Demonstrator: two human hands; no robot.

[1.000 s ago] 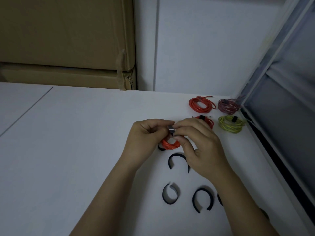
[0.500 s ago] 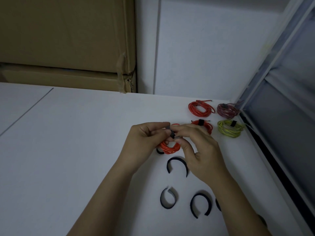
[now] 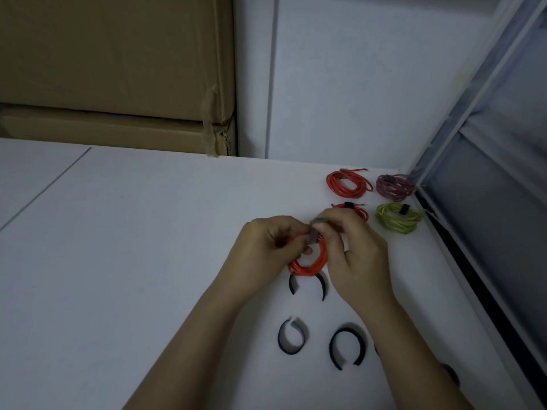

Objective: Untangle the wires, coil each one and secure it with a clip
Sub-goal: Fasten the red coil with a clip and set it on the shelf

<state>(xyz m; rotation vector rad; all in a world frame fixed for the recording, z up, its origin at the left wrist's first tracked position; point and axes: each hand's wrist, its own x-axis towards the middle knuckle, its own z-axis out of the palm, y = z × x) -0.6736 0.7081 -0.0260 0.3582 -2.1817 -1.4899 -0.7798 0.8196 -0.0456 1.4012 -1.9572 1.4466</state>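
Above the white table (image 3: 133,261) I hold an orange wire coil (image 3: 310,266) between both hands. My left hand (image 3: 266,247) pinches its left side. My right hand (image 3: 355,253) grips the top, where a dark strap clip (image 3: 313,236) is wrapped over the strands. Just below the coil lies an open black strap (image 3: 321,287), partly hidden by it. Two more open black straps (image 3: 291,335) (image 3: 347,347) lie nearer to me.
Finished coils sit at the far right: a red coil (image 3: 346,183), a mauve coil (image 3: 393,186), a yellow-green coil (image 3: 398,217) and a red coil (image 3: 359,210) behind my right hand. Cardboard boxes (image 3: 112,78) stand at the back left. A window frame (image 3: 473,202) borders the table's right edge.
Both hands have lifted and tilted the orange coil so its ring faces me. The strap clip now sits across the coil's top instead of loose between my fingertips.
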